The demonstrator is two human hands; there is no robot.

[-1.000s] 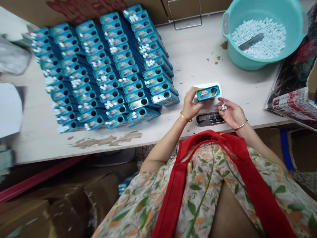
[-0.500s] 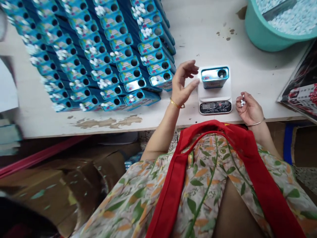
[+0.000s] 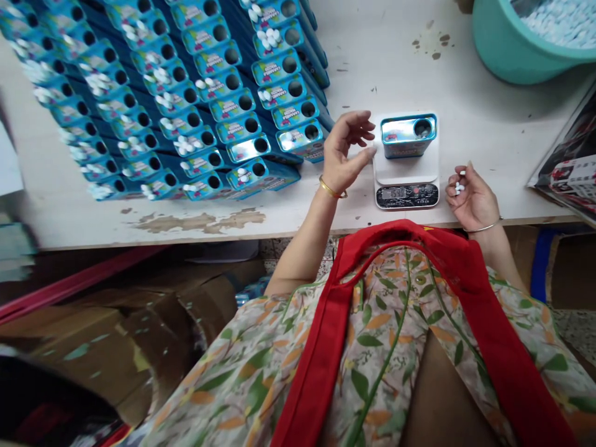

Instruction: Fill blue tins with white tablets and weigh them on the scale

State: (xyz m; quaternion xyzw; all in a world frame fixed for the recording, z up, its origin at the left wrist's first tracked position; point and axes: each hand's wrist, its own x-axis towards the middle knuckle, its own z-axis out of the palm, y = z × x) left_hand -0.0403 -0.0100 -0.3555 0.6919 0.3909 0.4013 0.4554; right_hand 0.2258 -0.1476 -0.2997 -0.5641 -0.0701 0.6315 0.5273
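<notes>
One blue tin [image 3: 407, 135] stands upright on a white kitchen scale [image 3: 406, 172], just in from the near edge of the desk [image 3: 361, 68] and right of its visible middle. The tin's silvery top has a round hole at its right end. Below it, the scale's black front panel has a small display [image 3: 393, 194] showing figures that begin 154; whether a decimal point follows, I cannot tell.

The left hand [image 3: 347, 149] is at the scale's left side, its thumb well parted from its loosely curled fingers. It has hold of nothing, and its thumb tip comes so near the scale's edge that I cannot tell whether they touch. The right hand [image 3: 472, 198] is to the right of the scale, above the desk's near edge, palm turned up and fingers half curled around a few white pellets [image 3: 458, 187]. One pellet sits by the tip of the thumb. This hand is apart from both scale and tin.

Five rows of tins [image 3: 230, 130] fill the desk's left part; many have pellets lying on their tops beside the holes. Toward the far right corner is a turquoise tub [image 3: 526, 59] with more pellets inside, cut off by the picture's border. A printed box [image 3: 565, 167] lies along the right edge.
</notes>
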